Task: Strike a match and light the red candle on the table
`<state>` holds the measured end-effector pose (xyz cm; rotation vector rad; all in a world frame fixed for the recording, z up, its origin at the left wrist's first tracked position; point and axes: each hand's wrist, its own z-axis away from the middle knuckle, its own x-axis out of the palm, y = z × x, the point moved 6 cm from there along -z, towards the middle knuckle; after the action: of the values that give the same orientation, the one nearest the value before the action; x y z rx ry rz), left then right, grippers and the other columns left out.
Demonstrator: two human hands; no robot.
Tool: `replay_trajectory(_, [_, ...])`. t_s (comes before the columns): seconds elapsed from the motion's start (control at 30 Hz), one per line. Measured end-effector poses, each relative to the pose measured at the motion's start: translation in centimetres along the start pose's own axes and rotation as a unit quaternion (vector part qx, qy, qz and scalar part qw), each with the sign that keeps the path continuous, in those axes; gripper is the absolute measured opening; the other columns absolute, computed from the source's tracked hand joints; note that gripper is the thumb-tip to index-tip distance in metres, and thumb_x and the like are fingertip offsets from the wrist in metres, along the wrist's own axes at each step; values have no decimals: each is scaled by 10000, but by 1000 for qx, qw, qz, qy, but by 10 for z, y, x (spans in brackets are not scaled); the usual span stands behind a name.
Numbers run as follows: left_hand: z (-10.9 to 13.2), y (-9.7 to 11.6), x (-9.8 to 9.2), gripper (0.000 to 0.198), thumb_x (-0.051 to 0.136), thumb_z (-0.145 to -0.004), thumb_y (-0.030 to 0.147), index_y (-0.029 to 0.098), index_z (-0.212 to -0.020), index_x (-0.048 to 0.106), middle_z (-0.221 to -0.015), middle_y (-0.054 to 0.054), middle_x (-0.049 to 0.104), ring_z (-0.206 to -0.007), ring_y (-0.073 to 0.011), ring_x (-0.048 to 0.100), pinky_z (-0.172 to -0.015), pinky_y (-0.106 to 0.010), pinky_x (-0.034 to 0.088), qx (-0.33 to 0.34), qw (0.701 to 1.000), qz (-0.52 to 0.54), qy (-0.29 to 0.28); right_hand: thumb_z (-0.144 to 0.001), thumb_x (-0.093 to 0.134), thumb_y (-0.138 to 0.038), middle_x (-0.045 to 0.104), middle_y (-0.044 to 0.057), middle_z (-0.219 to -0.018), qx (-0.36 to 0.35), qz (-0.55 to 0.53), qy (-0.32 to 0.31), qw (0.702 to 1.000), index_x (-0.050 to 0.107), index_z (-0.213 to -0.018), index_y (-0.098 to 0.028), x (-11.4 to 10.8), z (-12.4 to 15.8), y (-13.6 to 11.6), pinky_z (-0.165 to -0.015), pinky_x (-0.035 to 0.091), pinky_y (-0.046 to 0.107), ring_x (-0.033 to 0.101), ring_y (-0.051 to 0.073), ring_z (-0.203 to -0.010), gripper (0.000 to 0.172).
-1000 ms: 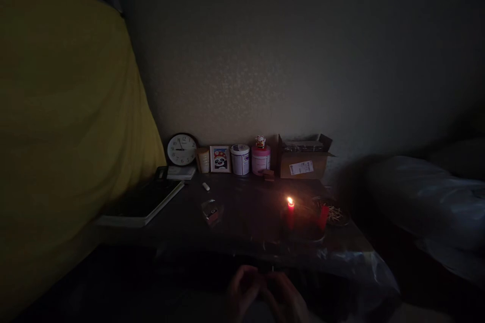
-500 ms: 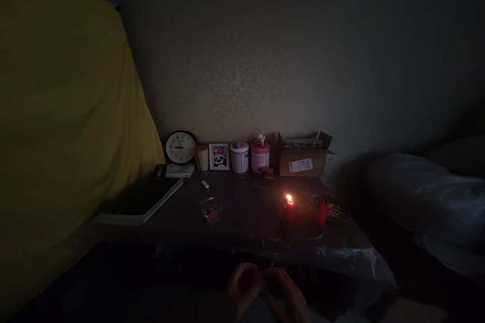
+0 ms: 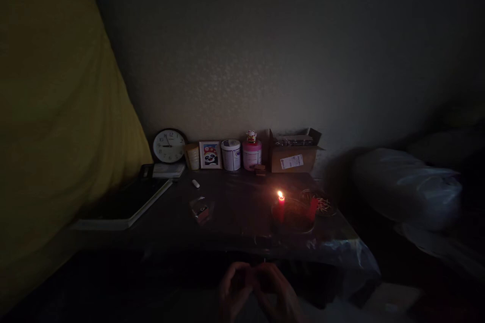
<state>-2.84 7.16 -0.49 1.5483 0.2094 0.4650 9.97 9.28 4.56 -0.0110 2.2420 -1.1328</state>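
The room is very dark. My left hand (image 3: 233, 290) and my right hand (image 3: 278, 292) are together low in front of me, below the near edge of the dark table (image 3: 235, 227). Their fingers curl inward and meet, but what they hold, if anything, is too dim to name. A lit red candle (image 3: 281, 206) stands in a round dish (image 3: 293, 218) on the table's right part, with a second, unlit red candle (image 3: 312, 208) beside it. A small pile of matchsticks (image 3: 325, 205) lies just right of the dish.
Along the wall stand a clock (image 3: 168, 146), a small picture frame (image 3: 210, 155), two tubs (image 3: 231, 154), and an open cardboard box (image 3: 293, 157). A book (image 3: 127, 204) and a small box (image 3: 199, 209) lie on the left. Yellow fabric (image 3: 56, 126) hangs left; pale bedding (image 3: 405, 186) lies right.
My view has turned a little to the right, so everything on the table has slid leftward in the picture. My hands stay together, fingers shifting slightly.
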Motion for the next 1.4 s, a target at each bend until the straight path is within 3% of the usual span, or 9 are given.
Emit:
replay_trajectory(0.2, [-3, -3, 1, 408, 756, -519, 500, 211, -774, 622, -738, -46, 706, -743, -231, 660, -696, -303, 516, 16, 1000, 11, -16, -887, 483, -333, 633, 44, -913, 19, -25, -16, 999, 568, -983, -216, 4, -1, 7, -718, 532, 192, 646, 137, -805, 174])
replay_trajectory(0.4, [-9, -20, -4, 408, 755, -542, 484, 206, -805, 614, -763, -43, 705, -747, -217, 657, -688, -293, 509, 22, 999, 31, -19, -886, 478, -385, 654, 49, -897, 22, -62, -16, 998, 581, -991, -227, 1, -3, 0, -710, 549, 197, 658, 149, -796, 216])
replay_trajectory(0.57, [-4, -17, 0, 456, 769, -547, 451, 206, -902, 621, -881, -73, 707, -846, -239, 650, -750, -308, 497, 38, 993, 79, -74, -868, 513, -394, 663, 69, -935, 36, -67, -11, 997, 578, -1022, -215, 1, -2, 4, -730, 557, 212, 670, 162, -819, 245])
replay_trajectory(0.73, [0, -13, 0, 486, 788, -500, 470, 212, -878, 624, -840, -71, 711, -802, -237, 654, -713, -310, 506, 31, 993, 98, -56, -846, 549, -402, 669, 70, -967, 22, -82, -9, 996, 572, -1047, -221, 1, -2, 6, -746, 556, 210, 672, 170, -864, 272])
replay_trajectory(1.0, [0, -10, -2, 392, 765, -560, 419, 222, -875, 639, -816, -70, 723, -790, -242, 665, -714, -307, 520, 2, 999, 21, -48, -853, 521, -438, 661, 55, -899, 39, -82, 1, 996, 592, -994, -231, -3, -2, -3, -711, 555, 207, 663, 160, -792, 260])
replay_trajectory(1.23, [-3, -23, -2, 309, 727, -631, 415, 215, -840, 617, -782, -54, 716, -742, -218, 664, -683, -288, 516, 15, 1000, 6, -12, -840, 551, -404, 656, 37, -886, 10, -69, 4, 998, 591, -986, -242, -3, -3, 2, -698, 546, 201, 657, 150, -764, 221])
replay_trajectory(1.4, [-5, -25, 1, 337, 706, -650, 446, 225, -884, 601, -803, -53, 730, -743, -216, 673, -672, -293, 513, -18, 998, 38, -50, -849, 528, -415, 646, 45, -875, 40, -78, -7, 996, 598, -955, -229, 0, -4, 4, -718, 540, 215, 646, 162, -786, 225])
